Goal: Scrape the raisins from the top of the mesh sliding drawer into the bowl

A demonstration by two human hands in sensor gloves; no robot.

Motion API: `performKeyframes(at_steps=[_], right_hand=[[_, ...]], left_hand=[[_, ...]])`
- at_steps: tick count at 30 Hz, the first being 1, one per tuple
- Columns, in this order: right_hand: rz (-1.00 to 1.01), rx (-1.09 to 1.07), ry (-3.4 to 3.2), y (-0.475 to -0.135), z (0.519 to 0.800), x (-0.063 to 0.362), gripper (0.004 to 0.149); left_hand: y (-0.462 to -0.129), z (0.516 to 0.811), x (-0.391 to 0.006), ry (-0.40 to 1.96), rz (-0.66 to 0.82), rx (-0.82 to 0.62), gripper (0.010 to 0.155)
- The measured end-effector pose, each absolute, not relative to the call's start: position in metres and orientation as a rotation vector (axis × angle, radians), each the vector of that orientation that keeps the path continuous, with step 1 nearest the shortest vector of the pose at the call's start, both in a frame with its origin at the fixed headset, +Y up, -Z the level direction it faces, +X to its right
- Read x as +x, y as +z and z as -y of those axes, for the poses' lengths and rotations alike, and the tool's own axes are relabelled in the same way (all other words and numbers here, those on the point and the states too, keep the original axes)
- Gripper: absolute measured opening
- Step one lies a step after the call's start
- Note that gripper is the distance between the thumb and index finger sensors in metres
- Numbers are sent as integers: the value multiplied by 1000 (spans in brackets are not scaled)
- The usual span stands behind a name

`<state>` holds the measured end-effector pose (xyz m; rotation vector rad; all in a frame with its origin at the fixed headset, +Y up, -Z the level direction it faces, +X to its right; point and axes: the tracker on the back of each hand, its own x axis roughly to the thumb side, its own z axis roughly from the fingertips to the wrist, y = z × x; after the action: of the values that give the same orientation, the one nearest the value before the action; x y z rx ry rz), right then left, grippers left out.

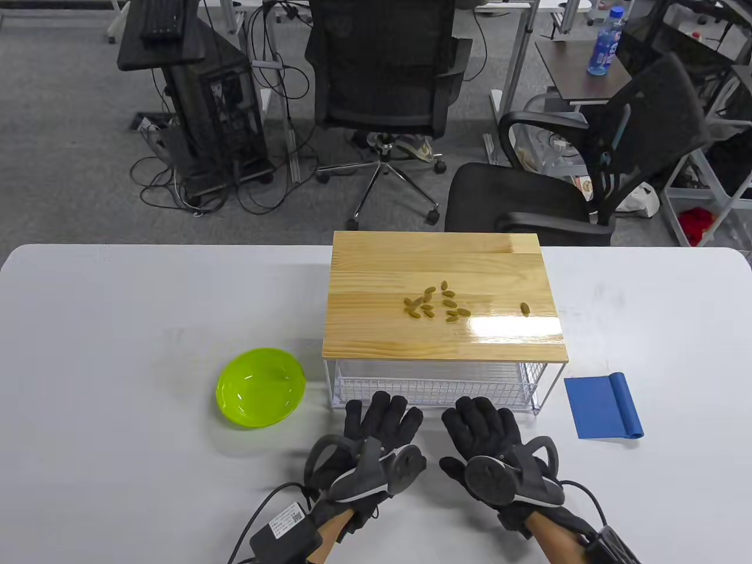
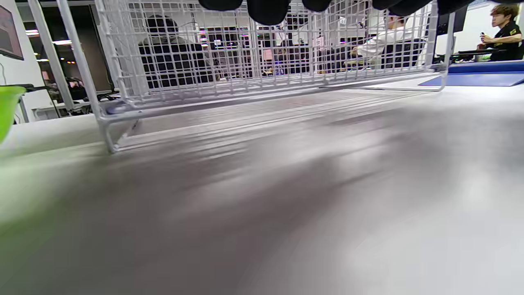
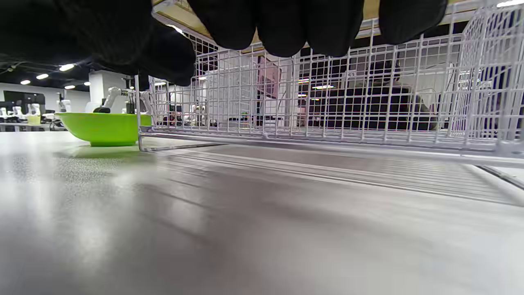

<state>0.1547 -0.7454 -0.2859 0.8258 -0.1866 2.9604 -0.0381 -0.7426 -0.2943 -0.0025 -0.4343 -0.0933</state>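
Several yellowish raisins [image 1: 437, 304] scattered on wooden drawer top [image 1: 382, 282], both hands' fingers [image 1: 382, 411] relaxed, holding nothing

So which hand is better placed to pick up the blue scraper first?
Probably the right hand: the blue scraper lies on the table just to its right, beside the mesh drawer. The left hand sits nearer the green bowl. Both rest empty.

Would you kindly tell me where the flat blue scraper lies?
In the table view, the flat blue scraper lies on the white table, right of the mesh drawer, beyond the right hand.
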Motion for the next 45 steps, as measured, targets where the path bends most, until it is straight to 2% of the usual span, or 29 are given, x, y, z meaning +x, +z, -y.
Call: performKeyframes(at_steps=[7,21,29,31,36,45], right_hand=[[187,815,2934,-287,745,156,75],[349,820,2919,-281,733,156,73],[651,878,2849,-267,705,159,72],[785,861,2821,-263,693,165,72],[992,649,2774,-263,664,194,74],[978,104,2751,-302,621,275,76]], left_hand=[[-295,740,-37,-82,434,16,75],[-296,737,-40,-71,419,50,75],[-296,738,-36,-91,418,48,74],[-296,738,-35,-91,420,42,74],[-296,738,-34,-94,416,40,74],[-296,734,-33,-83,422,50,74]])
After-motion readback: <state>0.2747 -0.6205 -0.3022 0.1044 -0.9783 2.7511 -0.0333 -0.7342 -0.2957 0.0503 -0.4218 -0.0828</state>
